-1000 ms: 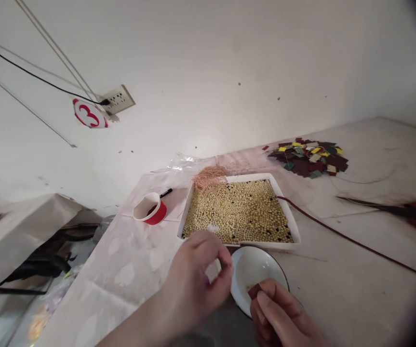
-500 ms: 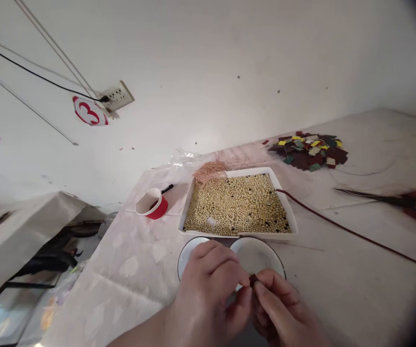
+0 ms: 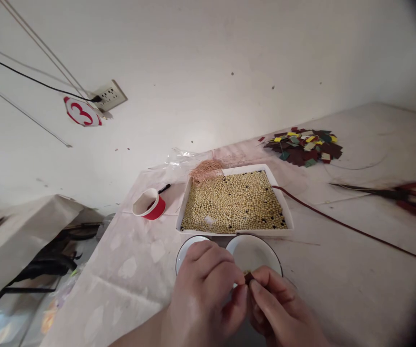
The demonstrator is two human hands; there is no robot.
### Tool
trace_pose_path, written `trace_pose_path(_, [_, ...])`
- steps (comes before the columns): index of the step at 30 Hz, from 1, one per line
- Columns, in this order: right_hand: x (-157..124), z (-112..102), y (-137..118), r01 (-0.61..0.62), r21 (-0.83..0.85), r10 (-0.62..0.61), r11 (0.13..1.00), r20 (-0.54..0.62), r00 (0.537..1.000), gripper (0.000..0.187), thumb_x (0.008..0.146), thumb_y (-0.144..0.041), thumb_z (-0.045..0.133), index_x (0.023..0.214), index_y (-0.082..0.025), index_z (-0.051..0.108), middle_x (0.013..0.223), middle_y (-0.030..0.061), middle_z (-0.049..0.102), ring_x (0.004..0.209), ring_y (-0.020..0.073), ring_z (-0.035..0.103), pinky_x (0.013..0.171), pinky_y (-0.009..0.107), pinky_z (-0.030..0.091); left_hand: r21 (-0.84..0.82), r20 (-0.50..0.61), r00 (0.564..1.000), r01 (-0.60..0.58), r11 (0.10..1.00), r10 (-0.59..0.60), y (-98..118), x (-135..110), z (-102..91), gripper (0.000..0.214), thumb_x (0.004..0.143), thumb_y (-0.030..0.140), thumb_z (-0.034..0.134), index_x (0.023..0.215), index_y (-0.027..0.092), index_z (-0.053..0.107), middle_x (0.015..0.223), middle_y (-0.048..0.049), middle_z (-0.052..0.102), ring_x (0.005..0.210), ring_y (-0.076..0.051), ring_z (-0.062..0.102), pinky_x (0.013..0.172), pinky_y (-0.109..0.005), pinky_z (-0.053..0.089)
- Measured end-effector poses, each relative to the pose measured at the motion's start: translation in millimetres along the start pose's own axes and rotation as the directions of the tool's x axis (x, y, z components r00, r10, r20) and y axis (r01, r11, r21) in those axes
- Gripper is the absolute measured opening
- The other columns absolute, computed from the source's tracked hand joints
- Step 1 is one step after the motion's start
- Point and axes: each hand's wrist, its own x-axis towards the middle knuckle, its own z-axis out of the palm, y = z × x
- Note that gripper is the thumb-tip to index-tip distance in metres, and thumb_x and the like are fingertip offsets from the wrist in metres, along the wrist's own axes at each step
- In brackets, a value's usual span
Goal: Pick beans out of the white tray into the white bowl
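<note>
My right hand [image 3: 278, 306] pinches a small dark brown scrap [image 3: 248, 277] that looks like one of the coloured pieces in the pile. Its thumb and forefinger press the scrap from the right. Against the scrap's left side, my left hand [image 3: 204, 289] has thumb and forefinger brought close together; whatever sits between them is too small to make out. Both hands are over two white dark-rimmed bowls, a left bowl [image 3: 185, 254] and a right bowl [image 3: 253, 253], and partly cover them. Beyond the bowls lies a white tray [image 3: 290, 225] of small round pale-yellow beads [image 3: 229, 202], some dark.
Coppery strands [image 3: 206, 171] rest on the tray's back left corner. A red-and-white paper cup [image 3: 150, 205] and a black pen [image 3: 164, 188] stand left. At right are red-handled scissors [image 3: 403, 193], a dark red cord [image 3: 338, 218] and a pile of coloured scraps [image 3: 305, 147].
The whole view has shifted slightly, so things appear a little further left. Both hands keep nearly the same pose around the brown scrap.
</note>
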Motion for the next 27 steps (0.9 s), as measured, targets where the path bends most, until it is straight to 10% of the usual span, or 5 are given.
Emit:
trace_pose_path(14, [-0.5, -0.3, -0.8, 0.0, -0.013, 0.0, 1.0, -0.034, 0.999, 0.045, 0.064, -0.058, 0.074, 0.059, -0.019, 0.051, 0.042, -0.0093, 0.038, 0.042, 0.0061, 0.026, 0.044, 0.023, 0.019, 0.006, 0.022, 0.999, 0.024, 1.0, -0.024, -3.1, -2.7, -0.8, 0.017, 0.067, 0.001, 0.058, 0.072, 0.017, 0.054, 0.071, -0.0022, 0.061, 0.07, -0.015, 0.055, 0.067, -0.031, 0.049])
trace_pose_path(27, [2.4, -2.3, 1.5, 0.038, -0.022, -0.039, 0.999, -0.029, 0.999, 0.044, 0.067, -0.057, 0.072, 0.06, -0.019, 0.051, 0.042, -0.0082, 0.041, 0.04, 0.0062, 0.028, 0.042, 0.023, 0.017, 0.15, 0.331, 0.921, 0.162, 0.975, -0.204, -33.1, -22.8, 35.7, 0.013, 0.068, 0.01, 0.063, 0.074, 0.02, 0.062, 0.073, -0.0016, 0.066, 0.073, -0.02, 0.059, 0.069, -0.036, 0.048])
